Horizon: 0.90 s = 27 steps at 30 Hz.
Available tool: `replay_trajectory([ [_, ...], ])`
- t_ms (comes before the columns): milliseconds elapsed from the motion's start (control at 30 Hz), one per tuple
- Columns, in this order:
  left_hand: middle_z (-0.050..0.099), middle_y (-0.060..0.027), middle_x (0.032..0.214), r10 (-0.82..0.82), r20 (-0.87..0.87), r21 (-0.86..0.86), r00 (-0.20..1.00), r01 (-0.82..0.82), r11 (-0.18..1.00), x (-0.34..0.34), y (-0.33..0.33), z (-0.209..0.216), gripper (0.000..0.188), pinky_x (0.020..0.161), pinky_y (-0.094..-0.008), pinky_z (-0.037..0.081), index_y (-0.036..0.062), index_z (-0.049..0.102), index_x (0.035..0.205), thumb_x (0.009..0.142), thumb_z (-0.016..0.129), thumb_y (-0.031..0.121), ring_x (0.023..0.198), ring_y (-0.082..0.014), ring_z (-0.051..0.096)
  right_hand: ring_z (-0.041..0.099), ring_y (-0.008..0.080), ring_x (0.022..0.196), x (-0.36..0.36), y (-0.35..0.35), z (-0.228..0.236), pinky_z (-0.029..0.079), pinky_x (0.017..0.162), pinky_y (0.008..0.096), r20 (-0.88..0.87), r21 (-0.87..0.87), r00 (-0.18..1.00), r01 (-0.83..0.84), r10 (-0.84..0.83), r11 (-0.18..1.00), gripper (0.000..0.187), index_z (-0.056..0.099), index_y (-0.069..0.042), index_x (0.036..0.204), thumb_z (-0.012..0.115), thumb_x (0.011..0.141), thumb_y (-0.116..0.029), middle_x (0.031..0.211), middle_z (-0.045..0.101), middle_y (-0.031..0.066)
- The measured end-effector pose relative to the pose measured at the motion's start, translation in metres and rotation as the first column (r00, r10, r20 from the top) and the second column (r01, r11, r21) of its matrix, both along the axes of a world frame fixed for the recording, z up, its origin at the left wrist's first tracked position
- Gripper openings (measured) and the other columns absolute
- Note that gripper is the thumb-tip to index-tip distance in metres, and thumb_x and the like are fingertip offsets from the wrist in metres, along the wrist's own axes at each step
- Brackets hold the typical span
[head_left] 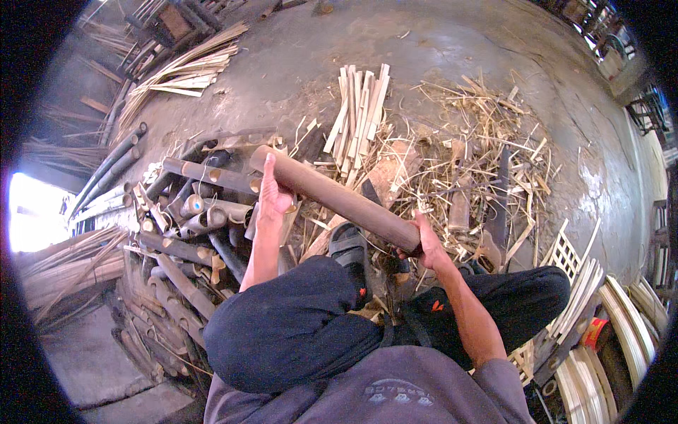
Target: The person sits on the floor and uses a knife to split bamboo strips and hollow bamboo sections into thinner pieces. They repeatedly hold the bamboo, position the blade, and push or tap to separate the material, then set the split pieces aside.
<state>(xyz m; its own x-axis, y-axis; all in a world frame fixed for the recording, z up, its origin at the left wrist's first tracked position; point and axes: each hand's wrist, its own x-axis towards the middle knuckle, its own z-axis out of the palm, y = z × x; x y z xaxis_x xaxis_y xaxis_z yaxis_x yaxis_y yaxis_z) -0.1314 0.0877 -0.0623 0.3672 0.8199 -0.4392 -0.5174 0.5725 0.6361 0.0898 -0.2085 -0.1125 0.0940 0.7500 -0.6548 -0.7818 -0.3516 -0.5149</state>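
Both hands were on one brown, cylindrical bamboo tube (337,201), carried in the air over the grey concrete floor (452,42), just in front of the seated person's bent legs in black trousers (289,325). Tube sat diagonal: one end toward the floor's far left corner, other end toward its near right.

Left hand (275,194): holding the tube near its far left end, palm against the side, thumb pointing up; fingers mostly hidden behind the tube, so could not tell how tight. Right hand (426,244): wrapped on the near right end, holding it, fingers partly underneath.

Below the tube, a dark grey strapped sandal (347,247) showed on one foot. Just beyond the tube, mid-floor: a bundle of pale, flat split-bamboo strips (357,116), fanned. To its right, a loose tangle of straw-coloured shavings (487,116); a long, dark, flat blade (502,198) lay in it, beyond the right hand.

Floor's left side, near the left hand: a jumbled pile of brown and dark bamboo lengths (187,283). Far left corner of the floor: a spread of long, pale strips (194,71). Near right corner: more pale strips, wide and curved (586,385), with a small red and yellow packet (595,332) beside them.
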Motion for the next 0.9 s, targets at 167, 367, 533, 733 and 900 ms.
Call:
replay_trajectory([
  [167, 0.062, -0.0083, 0.104, -0.021, 0.159, 0.156, 0.987, -0.005, 0.988, 0.004, -0.001, 0.008, 0.048, 0.093, -0.0401, 0.045, 0.0079, 0.055, 0.114, 0.076, 0.077, 0.027, 0.099, -0.0232, 0.058, 0.065, 0.0245, 0.075, -0.003, -0.008, -0.057, 0.055, 0.068, 0.0353, 0.419, -0.056, 0.905, 0.101, -0.069, 0.993, 0.057, 0.05, -0.003, 0.116, 0.036, 0.096, -0.054, 0.093, 0.063, 0.0113],
  [367, 0.06, -0.0059, 0.109, 0.202, -0.15, 0.671, 0.968, -0.05, 0.74, 0.022, -0.034, 0.101, 0.052, 0.089, -0.0332, 0.046, 0.0052, 0.051, 0.12, 0.074, 0.075, 0.01, 0.098, -0.018, 0.059, 0.065, 0.0215, 0.074, -0.001, -0.018, -0.081, 0.052, 0.066, 0.0336, 0.887, -0.233, 0.362, -0.183, 0.286, 0.955, 0.033, 0.061, -0.005, 0.103, 0.05, 0.094, -0.035, 0.079, 0.064, 0.0094],
  [533, 0.058, -0.0057, 0.106, 0.224, -0.291, 0.771, 0.93, 0.09, 0.631, 0.037, -0.063, 0.101, 0.061, 0.087, -0.0324, 0.047, 0.0046, 0.047, 0.121, 0.072, 0.081, 0.018, 0.097, -0.0165, 0.057, 0.065, 0.0276, 0.074, -0.015, -0.034, -0.097, 0.05, 0.067, 0.0383, 0.941, -0.273, 0.08, -0.391, 0.328, 0.879, 0.029, 0.062, -0.003, 0.097, 0.056, 0.089, -0.03, 0.079, 0.066, 0.015],
  [733, 0.044, -0.0156, 0.125, 0.238, -0.381, 0.855, 0.893, 0.243, 0.459, 0.037, -0.078, 0.108, 0.094, 0.096, -0.036, 0.044, 0.0056, 0.01, 0.147, 0.076, 0.07, 0.013, 0.112, -0.0224, 0.05, 0.064, 0.0362, 0.08, -0.023, -0.038, -0.095, 0.05, 0.071, 0.0417, 0.913, -0.346, 0.039, -0.454, 0.406, 0.821, 0.03, 0.062, -0.002, 0.102, 0.057, 0.088, -0.028, 0.087, 0.066, 0.0199],
  [900, 0.047, -0.0166, 0.117, 0.497, -0.569, 0.822, 0.656, 0.48, 0.308, 0.048, -0.078, 0.103, 0.082, 0.096, -0.0421, 0.04, 0.0029, 0.035, 0.136, 0.07, 0.078, 0.027, 0.109, -0.0303, 0.05, 0.064, 0.0386, 0.084, -0.016, -0.045, -0.094, 0.049, 0.072, 0.042, 0.957, -0.243, 0.04, -0.432, 0.288, 0.868, 0.028, 0.062, -0.001, 0.102, 0.057, 0.088, -0.025, 0.089, 0.066, 0.022],
])
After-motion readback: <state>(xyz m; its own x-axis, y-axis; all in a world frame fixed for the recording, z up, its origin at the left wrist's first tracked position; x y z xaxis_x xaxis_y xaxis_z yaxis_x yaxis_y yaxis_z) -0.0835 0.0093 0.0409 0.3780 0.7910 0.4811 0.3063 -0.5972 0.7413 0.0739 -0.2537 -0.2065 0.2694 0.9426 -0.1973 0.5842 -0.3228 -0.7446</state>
